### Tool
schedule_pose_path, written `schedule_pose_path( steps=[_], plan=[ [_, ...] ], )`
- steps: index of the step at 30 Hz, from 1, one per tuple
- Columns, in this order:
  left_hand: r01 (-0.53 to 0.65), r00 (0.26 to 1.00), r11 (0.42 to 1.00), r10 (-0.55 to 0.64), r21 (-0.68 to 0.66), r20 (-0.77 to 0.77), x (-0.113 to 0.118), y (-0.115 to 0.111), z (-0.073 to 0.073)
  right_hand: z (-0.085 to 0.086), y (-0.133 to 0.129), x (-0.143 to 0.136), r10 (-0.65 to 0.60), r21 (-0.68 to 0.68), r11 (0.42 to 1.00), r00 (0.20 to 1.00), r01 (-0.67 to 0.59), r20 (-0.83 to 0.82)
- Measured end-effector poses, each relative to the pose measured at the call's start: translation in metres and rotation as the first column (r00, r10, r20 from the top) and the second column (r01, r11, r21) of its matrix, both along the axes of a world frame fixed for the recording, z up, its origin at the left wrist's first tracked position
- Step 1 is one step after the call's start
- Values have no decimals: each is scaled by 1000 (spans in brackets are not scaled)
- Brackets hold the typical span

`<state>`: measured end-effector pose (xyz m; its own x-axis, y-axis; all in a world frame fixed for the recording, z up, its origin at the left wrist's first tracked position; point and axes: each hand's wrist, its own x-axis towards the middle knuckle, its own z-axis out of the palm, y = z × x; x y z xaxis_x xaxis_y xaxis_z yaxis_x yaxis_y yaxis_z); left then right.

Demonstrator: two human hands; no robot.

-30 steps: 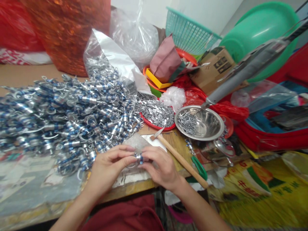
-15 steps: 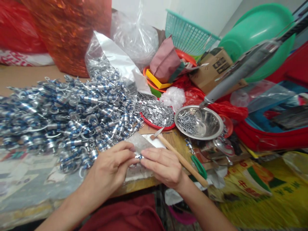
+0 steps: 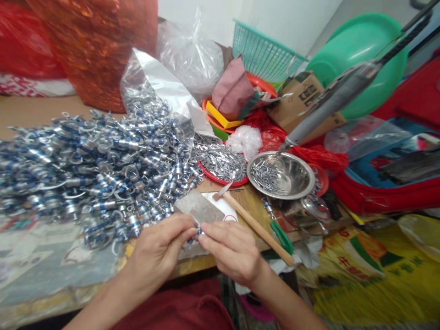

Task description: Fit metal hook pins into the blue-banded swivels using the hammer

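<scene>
Both hands meet over the table's front edge, pinching a small blue and silver metal part [image 3: 199,231] between their fingertips. My left hand [image 3: 165,243] has thumb and forefinger closed on its left side. On the right side, my right hand [image 3: 232,245] closes its fingers around the same part, hiding much of it. Just behind the fingertips lies a flat grey metal plate [image 3: 198,207]. A hammer [image 3: 254,224] with a wooden handle rests beside my right hand. To the left spreads a large pile of blue and silver metal parts [image 3: 99,160].
A red tray [image 3: 215,176] of small metal strips and a steel bowl [image 3: 305,185] of pins stand behind the hammer. A grey tool [image 3: 330,101] hangs over the bowl. Green-handled pliers [image 3: 282,238] lie right of the hammer. Bags, a teal basket [image 3: 264,50] and green basin [image 3: 360,55] fill the back.
Both hands have drawn slightly down and toward me, uncovering more of the metal plate. The small part has turned between the fingertips. The view has shifted slightly.
</scene>
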<state>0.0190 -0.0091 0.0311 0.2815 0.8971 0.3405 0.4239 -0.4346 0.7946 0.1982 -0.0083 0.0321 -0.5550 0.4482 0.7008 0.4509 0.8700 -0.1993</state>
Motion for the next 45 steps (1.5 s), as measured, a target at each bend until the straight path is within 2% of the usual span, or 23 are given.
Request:
schedule_pose_path(
  steps=[2,4,6,8,11,14,17,20,21,23,24,25,26,28,31,35,39,45],
  plan=[
    [-38,999,999,38,34,19,1,-3,-1,1,-1,-1,2,8,1000,1000,-2,-2],
    [-70,996,997,70,10,53,1,-4,-1,1,-4,-3,-22,-60,998,998,19,-64],
    [-83,991,994,89,-71,98,1,-5,-1,0,-5,-5,-54,-148,988,991,36,-126],
    [-83,982,973,116,-214,148,2,-4,-2,0,-6,-7,-81,-216,975,982,44,-168],
    [-98,936,866,247,-491,251,7,-2,-5,1,-6,-10,-130,-339,940,961,42,-243],
    [-25,827,745,390,-667,404,13,-3,-7,3,-7,-13,-188,-448,893,940,42,-286],
    [80,734,724,422,-685,532,18,-6,-9,4,-8,-13,-252,-525,847,933,84,-258],
    [101,702,744,417,-660,577,19,-7,-12,6,5,-7,-189,-618,783,975,78,-116],
    [104,699,745,417,-659,581,18,-6,-14,8,15,-3,-175,-621,775,984,116,-35],
    [134,704,731,405,-669,584,16,-3,-15,10,46,7,-256,-528,783,944,329,209],
    [155,708,721,396,-675,585,15,-1,-16,10,64,11,-383,-399,767,857,503,344],
    [177,712,711,385,-680,587,14,1,-16,10,84,16,-471,-256,711,714,655,519],
    [200,716,703,371,-683,591,13,3,-15,9,103,19,-494,-214,678,652,703,576],
    [228,723,689,353,-688,594,11,6,-14,5,135,21,-485,-167,649,574,742,660],
    [235,732,678,348,-696,586,11,9,-13,-1,161,12,-437,-141,665,535,733,723],
    [238,716,658,378,-714,587,11,12,-18,-7,166,0,-385,-123,713,533,690,753],
    [225,690,651,419,-725,590,9,13,-23,-12,166,6,-363,-148,753,593,641,719],
    [231,696,634,422,-738,581,8,13,-19,-13,167,29,-462,-179,746,692,641,555]
  ],
)
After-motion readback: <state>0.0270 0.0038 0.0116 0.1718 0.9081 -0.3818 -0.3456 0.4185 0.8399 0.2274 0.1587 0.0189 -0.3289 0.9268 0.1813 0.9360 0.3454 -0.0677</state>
